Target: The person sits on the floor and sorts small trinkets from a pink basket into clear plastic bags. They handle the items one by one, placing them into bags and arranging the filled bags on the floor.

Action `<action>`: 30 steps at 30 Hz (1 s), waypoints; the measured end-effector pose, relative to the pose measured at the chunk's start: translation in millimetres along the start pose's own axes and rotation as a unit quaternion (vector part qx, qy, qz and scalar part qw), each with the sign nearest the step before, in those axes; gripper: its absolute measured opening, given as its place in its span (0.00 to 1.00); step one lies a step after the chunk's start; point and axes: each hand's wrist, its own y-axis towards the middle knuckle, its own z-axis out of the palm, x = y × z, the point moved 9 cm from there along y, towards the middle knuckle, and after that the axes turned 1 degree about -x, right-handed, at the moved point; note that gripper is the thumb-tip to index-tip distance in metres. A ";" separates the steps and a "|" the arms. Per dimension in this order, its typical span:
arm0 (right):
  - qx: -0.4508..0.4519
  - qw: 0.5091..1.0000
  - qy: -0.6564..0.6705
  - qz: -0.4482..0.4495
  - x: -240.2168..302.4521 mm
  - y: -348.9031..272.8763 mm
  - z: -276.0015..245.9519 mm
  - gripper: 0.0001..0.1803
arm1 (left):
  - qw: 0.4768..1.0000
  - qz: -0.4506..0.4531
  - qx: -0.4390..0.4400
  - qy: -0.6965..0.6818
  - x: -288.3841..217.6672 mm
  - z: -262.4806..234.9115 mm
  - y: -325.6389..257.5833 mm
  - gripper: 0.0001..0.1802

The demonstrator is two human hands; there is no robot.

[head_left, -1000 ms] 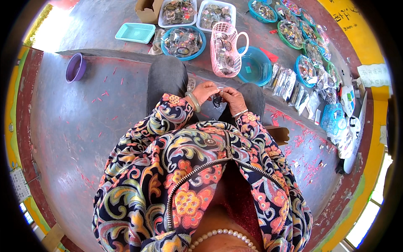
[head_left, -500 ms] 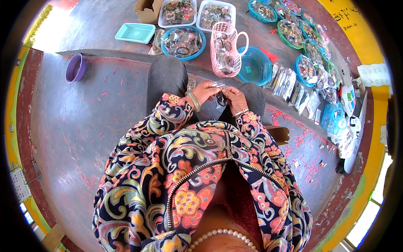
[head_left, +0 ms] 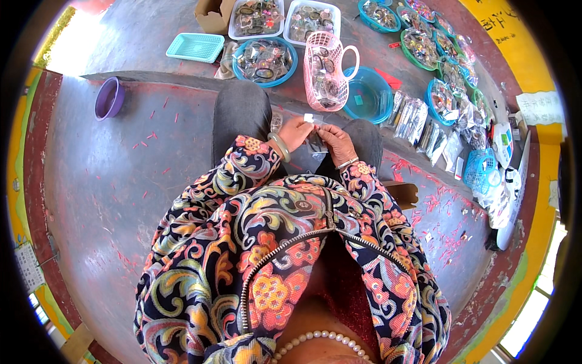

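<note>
Between my knees, my left hand (head_left: 295, 134) and my right hand (head_left: 338, 144) meet, fingertips pinched on the upper part of a small clear plastic bag (head_left: 316, 147). Something dark shows inside the bag, too small to make out. A small white piece (head_left: 308, 117) sticks up above the left fingertips. Just beyond my hands stands a pink handled basket (head_left: 309, 79) with bagged dark hair ties in it. To its right is a blue basin (head_left: 371, 97).
A ledge ahead bears a blue basket (head_left: 294, 60) of bagged items, white trays (head_left: 337, 30) and an aqua tray (head_left: 194, 48). More filled baskets and packets (head_left: 411, 115) spread right. A purple basin (head_left: 109, 100) sits left; red paper scraps (head_left: 445, 242) litter the floor.
My fingers have shifted closer together at the bag's top. The white piece now stands upright above my left fingertips. The bag stays between my hands.
</note>
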 end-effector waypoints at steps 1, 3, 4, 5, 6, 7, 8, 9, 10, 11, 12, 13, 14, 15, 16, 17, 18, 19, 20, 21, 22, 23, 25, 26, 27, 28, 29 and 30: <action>-0.005 1.000 0.016 0.008 0.0 -0.4 0.3 0.09 | 0.999 0.027 -0.006 0.023 -2.7 -1.3 0.8 0.11; -0.017 0.998 0.048 0.024 -0.4 -2.3 -0.9 0.09 | 0.993 0.083 -0.002 0.079 -18.3 3.3 -4.2 0.11; -0.022 0.998 0.045 0.026 -1.3 -2.7 -3.7 0.09 | 0.988 0.111 0.002 0.106 -28.2 7.3 -7.9 0.11; -0.026 0.998 0.042 0.027 -2.7 -3.0 -7.3 0.09 | 0.988 0.104 0.007 0.116 -26.8 9.6 -8.2 0.11; -0.027 0.998 0.039 0.028 -2.8 -2.5 -7.3 0.09 | 0.987 0.098 0.009 0.129 -27.3 9.5 -9.6 0.12; -0.027 0.999 0.027 0.024 -2.1 -2.1 -6.7 0.09 | 0.986 0.093 0.011 0.141 -27.5 9.4 -10.5 0.12; -0.028 0.999 0.016 0.019 -1.5 -1.8 -5.9 0.09 | 0.988 0.088 0.011 0.129 -28.2 8.7 -11.0 0.12; -0.030 0.999 0.003 0.016 -1.5 -1.7 -6.2 0.09 | 0.990 0.084 0.013 0.115 -27.7 8.7 -10.8 0.12; -0.031 0.999 0.003 0.013 -1.5 -1.4 -6.2 0.09 | 0.992 0.079 0.015 0.102 -27.2 8.6 -10.7 0.12; -0.032 0.999 0.003 0.011 -1.5 -1.0 -6.1 0.09 | 0.993 0.057 0.019 0.100 -23.7 8.4 -9.7 0.12; -0.034 0.999 0.003 0.008 -1.4 -0.8 -6.7 0.08 | 0.994 0.035 0.024 0.098 -22.4 8.6 -8.9 0.12; -0.037 0.999 0.018 0.004 -1.9 -0.5 -8.3 0.08 | 0.995 0.013 0.029 0.096 -21.0 9.2 -8.8 0.11; -0.040 0.999 0.032 -0.001 -3.3 0.0 -10.5 0.07 | 0.997 0.001 0.038 0.067 -21.1 11.3 -9.8 0.11; -0.043 0.998 0.046 -0.005 -3.9 0.2 -12.1 0.07 | 0.998 -0.010 0.046 0.037 -21.5 13.6 -11.8 0.10; -0.045 0.998 0.050 -0.004 -4.9 0.3 -13.7 0.06 | 0.998 -0.022 0.055 0.007 -20.7 15.9 -12.9 0.10; -0.046 0.997 0.053 -0.003 -5.7 0.3 -15.2 0.06 | 0.998 -0.014 0.067 -0.008 -16.6 18.1 -11.2 0.10; -0.047 0.997 0.057 -0.001 -6.0 0.6 -15.1 0.06 | 0.997 -0.006 0.077 -0.022 -13.9 20.0 -10.3 0.10; -0.049 0.997 0.054 -0.001 -6.0 0.8 -14.6 0.06 | 0.995 0.001 0.088 -0.036 -11.3 21.3 -9.4 0.10; -0.051 0.997 0.050 -0.001 -5.7 1.0 -13.6 0.07 | 0.997 -0.005 0.082 -0.015 -6.0 18.1 -7.9 0.10; -0.054 0.997 0.047 -0.001 -5.4 0.6 -13.8 0.07 | 0.997 -0.011 0.077 0.006 -9.4 16.6 -8.9 0.10; -0.051 0.997 0.049 0.000 -4.6 -0.3 -12.9 0.07 | 0.997 -0.018 0.073 0.027 -10.8 15.7 -9.5 0.10; -0.049 0.998 0.050 0.001 -3.3 -1.6 -11.9 0.07 | 0.997 -0.019 0.073 0.010 -9.0 16.3 -8.6 0.10; -0.040 0.998 0.048 0.003 -2.6 -1.4 -8.5 0.07 | 0.997 -0.021 0.069 -0.022 -8.9 15.2 -9.0 0.11; -0.037 0.998 0.043 0.004 -2.8 -0.9 -7.5 0.07 | 0.997 -0.035 0.072 -0.003 -6.0 13.9 -9.4 0.11; -0.035 0.999 0.038 0.005 -2.6 -1.1 -7.5 0.07 | 0.996 -0.050 0.076 0.015 -9.5 13.9 -11.7 0.11; -0.024 0.999 0.024 0.012 -3.6 -0.8 -5.9 0.07 | 0.994 -0.064 0.080 0.034 -10.2 14.1 -13.3 0.10; -0.014 1.000 0.010 0.019 -4.9 -0.2 -4.5 0.08 | 0.994 -0.066 0.080 0.028 -8.2 14.2 -12.8 0.10; -0.004 1.000 -0.005 0.026 -6.3 0.2 -3.2 0.08 | 0.994 -0.068 0.081 0.022 -4.5 14.3 -11.7 0.10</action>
